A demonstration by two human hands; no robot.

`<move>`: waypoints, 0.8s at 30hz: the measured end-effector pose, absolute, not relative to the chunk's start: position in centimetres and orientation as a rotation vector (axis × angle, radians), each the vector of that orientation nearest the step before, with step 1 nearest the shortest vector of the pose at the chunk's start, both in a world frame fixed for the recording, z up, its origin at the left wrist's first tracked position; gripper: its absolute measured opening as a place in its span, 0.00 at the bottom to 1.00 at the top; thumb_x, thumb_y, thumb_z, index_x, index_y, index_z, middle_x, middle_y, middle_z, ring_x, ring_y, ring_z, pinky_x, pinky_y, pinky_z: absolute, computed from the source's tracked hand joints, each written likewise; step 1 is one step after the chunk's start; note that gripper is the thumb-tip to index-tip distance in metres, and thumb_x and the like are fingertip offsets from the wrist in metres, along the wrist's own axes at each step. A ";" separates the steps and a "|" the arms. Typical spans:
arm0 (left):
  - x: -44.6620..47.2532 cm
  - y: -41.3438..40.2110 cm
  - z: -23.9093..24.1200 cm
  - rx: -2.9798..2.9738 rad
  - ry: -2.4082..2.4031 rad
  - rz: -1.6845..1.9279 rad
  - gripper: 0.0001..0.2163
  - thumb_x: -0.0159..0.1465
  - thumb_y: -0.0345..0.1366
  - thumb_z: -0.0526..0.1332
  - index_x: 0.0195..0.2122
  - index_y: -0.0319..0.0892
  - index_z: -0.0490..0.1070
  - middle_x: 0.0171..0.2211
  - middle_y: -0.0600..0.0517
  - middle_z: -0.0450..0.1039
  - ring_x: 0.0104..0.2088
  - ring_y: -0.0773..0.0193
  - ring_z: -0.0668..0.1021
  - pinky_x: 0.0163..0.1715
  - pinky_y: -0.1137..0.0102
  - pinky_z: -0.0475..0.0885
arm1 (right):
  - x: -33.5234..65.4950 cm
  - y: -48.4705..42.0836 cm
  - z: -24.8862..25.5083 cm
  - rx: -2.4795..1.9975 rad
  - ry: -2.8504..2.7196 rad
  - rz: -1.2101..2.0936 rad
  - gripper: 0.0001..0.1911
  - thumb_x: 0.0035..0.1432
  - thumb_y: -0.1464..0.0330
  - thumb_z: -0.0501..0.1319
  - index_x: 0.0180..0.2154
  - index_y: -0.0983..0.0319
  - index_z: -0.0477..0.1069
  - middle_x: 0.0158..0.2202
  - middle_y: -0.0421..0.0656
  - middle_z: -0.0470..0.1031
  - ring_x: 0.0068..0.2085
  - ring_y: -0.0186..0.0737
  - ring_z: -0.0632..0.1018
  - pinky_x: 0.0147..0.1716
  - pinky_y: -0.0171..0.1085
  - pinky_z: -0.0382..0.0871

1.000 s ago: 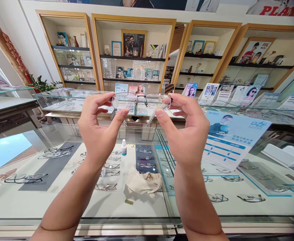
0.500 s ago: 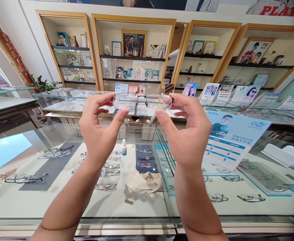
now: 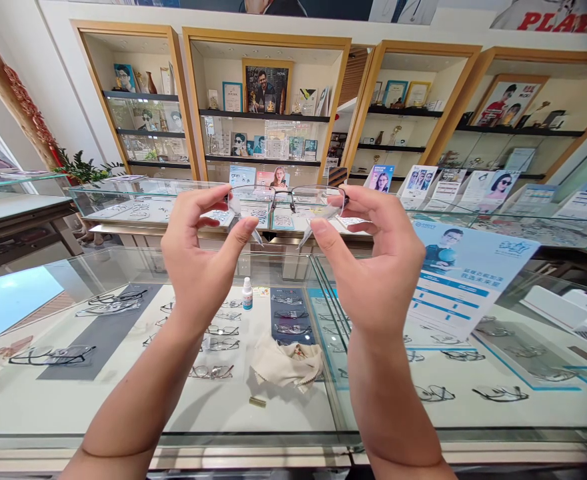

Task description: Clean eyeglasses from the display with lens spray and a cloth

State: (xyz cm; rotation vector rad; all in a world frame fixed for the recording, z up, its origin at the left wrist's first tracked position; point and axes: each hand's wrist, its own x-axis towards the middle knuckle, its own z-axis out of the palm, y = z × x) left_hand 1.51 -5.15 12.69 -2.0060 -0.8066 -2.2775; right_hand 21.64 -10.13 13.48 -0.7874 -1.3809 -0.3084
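Note:
I hold a pair of thin-rimmed clear glasses (image 3: 286, 202) up at chest height over a glass display counter (image 3: 123, 407). My left hand (image 3: 201, 257) pinches the frame's left end between thumb and fingers. Gripping the right end the same way is my right hand (image 3: 373, 257). The lenses face away from me and the temples point down toward me.
On the counter below lie a cream cleaning cloth (image 3: 286, 361), a small white spray bottle (image 3: 247, 293) and a small brass piece (image 3: 257, 402). Several eyeglass frames rest inside the case. A blue-and-white leaflet stand (image 3: 466, 280) is at right. Wooden shelves with photos line the back wall.
Both hands and the glasses have drifted very slightly right; the grip is unchanged.

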 end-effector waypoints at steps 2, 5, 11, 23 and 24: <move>1.5 -5.1 12.7 -2.008 -0.802 -2.281 0.19 0.68 0.52 0.75 0.56 0.55 0.79 0.53 0.48 0.80 0.53 0.54 0.83 0.47 0.58 0.81 | 21.7 -10.1 13.5 -0.784 -1.382 -0.308 0.17 0.68 0.62 0.71 0.57 0.51 0.77 0.53 0.45 0.83 0.56 0.53 0.82 0.56 0.58 0.82; 1.5 -5.1 12.7 -2.009 -0.795 -2.279 0.18 0.68 0.51 0.74 0.56 0.55 0.79 0.53 0.48 0.80 0.53 0.54 0.83 0.47 0.58 0.80 | 21.7 -10.2 13.5 -0.784 -1.377 -0.300 0.17 0.69 0.61 0.71 0.57 0.51 0.77 0.53 0.45 0.83 0.56 0.53 0.82 0.57 0.59 0.82; 1.5 -5.1 12.6 -2.018 -0.813 -2.283 0.19 0.68 0.52 0.74 0.56 0.55 0.79 0.53 0.48 0.80 0.53 0.53 0.83 0.47 0.57 0.80 | 21.6 -10.2 13.5 -0.782 -1.367 -0.270 0.17 0.68 0.61 0.72 0.56 0.51 0.78 0.53 0.45 0.83 0.55 0.52 0.82 0.58 0.59 0.82; 1.6 -5.1 12.6 -1.987 -0.772 -2.301 0.19 0.66 0.51 0.76 0.54 0.52 0.80 0.50 0.48 0.80 0.49 0.56 0.82 0.46 0.60 0.79 | 21.9 -9.9 13.5 -0.797 -1.395 -0.251 0.16 0.69 0.62 0.70 0.56 0.52 0.77 0.53 0.44 0.83 0.53 0.49 0.83 0.54 0.54 0.82; 1.6 -5.1 12.6 -1.970 -0.768 -2.296 0.19 0.66 0.51 0.76 0.54 0.52 0.79 0.50 0.48 0.80 0.48 0.56 0.81 0.46 0.60 0.79 | 21.9 -9.8 13.5 -0.797 -1.406 -0.225 0.15 0.69 0.62 0.69 0.56 0.52 0.77 0.53 0.44 0.83 0.53 0.48 0.83 0.53 0.53 0.82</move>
